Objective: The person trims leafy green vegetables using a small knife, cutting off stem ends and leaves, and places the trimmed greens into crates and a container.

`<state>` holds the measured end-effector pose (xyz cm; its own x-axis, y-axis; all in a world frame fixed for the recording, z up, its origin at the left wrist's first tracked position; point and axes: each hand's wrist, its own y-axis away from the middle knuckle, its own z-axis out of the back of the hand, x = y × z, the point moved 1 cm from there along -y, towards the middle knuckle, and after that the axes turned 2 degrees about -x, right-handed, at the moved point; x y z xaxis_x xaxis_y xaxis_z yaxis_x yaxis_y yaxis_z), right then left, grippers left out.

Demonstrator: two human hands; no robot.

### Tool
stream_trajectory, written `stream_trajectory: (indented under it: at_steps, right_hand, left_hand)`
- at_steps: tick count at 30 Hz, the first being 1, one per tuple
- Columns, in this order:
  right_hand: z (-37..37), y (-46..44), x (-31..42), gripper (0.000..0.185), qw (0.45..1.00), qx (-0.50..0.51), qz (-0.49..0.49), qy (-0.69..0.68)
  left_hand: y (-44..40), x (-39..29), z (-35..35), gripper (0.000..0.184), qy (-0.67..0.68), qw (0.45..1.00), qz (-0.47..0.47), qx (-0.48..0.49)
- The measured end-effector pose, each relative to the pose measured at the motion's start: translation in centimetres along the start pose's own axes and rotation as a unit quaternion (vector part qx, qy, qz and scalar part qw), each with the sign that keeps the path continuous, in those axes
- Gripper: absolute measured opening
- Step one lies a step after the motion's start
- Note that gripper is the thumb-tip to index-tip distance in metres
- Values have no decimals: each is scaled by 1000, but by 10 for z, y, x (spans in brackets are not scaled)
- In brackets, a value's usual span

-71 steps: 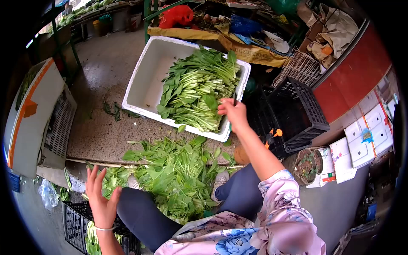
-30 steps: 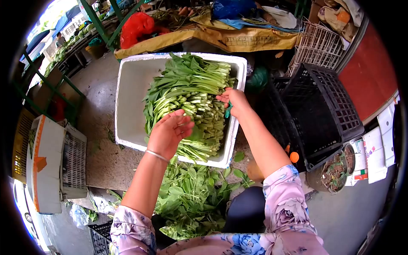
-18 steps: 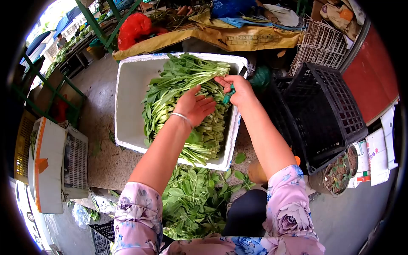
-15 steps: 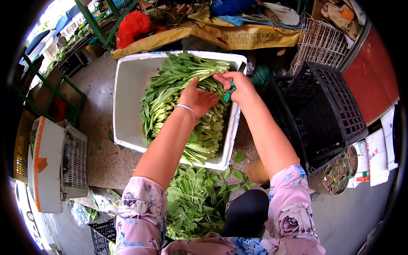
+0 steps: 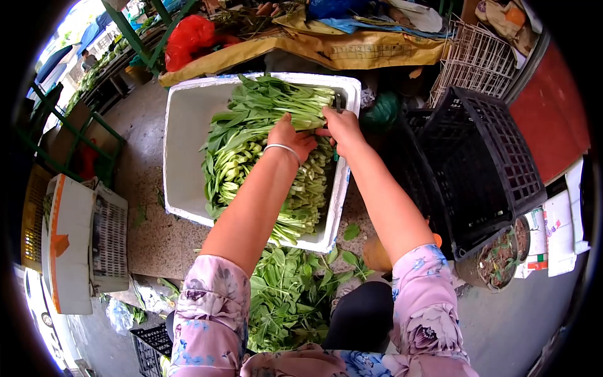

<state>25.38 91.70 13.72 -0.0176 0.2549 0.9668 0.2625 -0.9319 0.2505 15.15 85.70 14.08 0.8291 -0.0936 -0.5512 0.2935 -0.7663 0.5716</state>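
Observation:
Leafy green vegetables with pale stalks (image 5: 242,151) lie piled in a white foam box (image 5: 188,151), most cut ends toward the right. My left hand (image 5: 292,141) rests on the stalks, its thumb apart from its stretched fingers, which are partly hidden. Beside it, my right hand (image 5: 344,131) is closed and touches the stalk ends near the box's right wall. A dark, narrow tool, perhaps a knife, sticks up from the right hand, and a bit of green shows below the palm. The fingers hide most of this tool.
Loose leaves (image 5: 286,301) are heaped on the ground before my knee (image 5: 361,317). Black plastic crates (image 5: 477,157) stand at right, near a wire basket (image 5: 474,63). Another foam box (image 5: 69,245) stands at left. Behind is a stall covered with yellow sheeting (image 5: 301,53).
My right hand has moved slightly left and down, against the stalk ends, and its fingers are more closed. My left hand's fingers are now less visible. The view has shifted slightly.

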Motion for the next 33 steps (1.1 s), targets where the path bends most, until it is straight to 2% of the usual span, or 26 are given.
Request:
stream_trajectory:
  at_steps: [2,5,7,9,11,12,16,18,22,24,25,27,28,30,33]
  right_hand:
    - [-8,-8,-5,30,1000,-8,10,-2]
    - [-17,-17,-16,22,991,-104,82,-30]
    - [-18,-11,-11,20,993,-97,64,-21]
    - [-16,-4,-11,18,995,-94,23,-3]
    - [-12,-1,-13,17,998,-62,30,-7]
    - [-11,-1,-14,17,999,-32,35,-13]
    - [-19,-4,-14,17,995,-37,97,7]
    - [-20,1,-11,17,996,-34,83,-8]
    - [-19,7,-8,18,994,-17,105,-13]
    - [-20,13,-7,17,981,6,190,-29]
    - [-21,15,-7,17,981,6,189,-29]
    - [-24,23,-3,16,964,24,265,-4]
    - [-26,29,-2,16,964,25,265,-5]
    - [-29,44,1,16,943,15,332,15]
    - [-27,66,3,17,939,17,339,57]
  left_hand:
    - [-2,2,-1,56,-2,1000,-10,-8]
    - [-8,5,-1,53,-1,999,-29,-22]
    - [-12,5,-3,45,-5,997,-51,-65]
    - [-14,4,-1,41,-7,997,-58,-59]
    - [-17,5,0,30,-12,996,-71,-59]
    - [-14,5,0,30,-10,996,-71,-58]
    - [-18,7,-1,28,20,993,-100,-59]
    - [-19,5,0,28,44,993,-102,-47]
    - [-4,-8,-2,36,89,993,-68,-34]
    - [2,-14,-1,47,79,993,-56,69]
    - [-3,-18,-1,56,55,996,-30,70]
    - [2,-22,-3,61,51,997,-4,56]
    - [9,-24,-5,68,48,998,20,44]
    - [13,-26,0,62,51,998,28,37]
    - [19,-26,10,43,58,997,55,17]
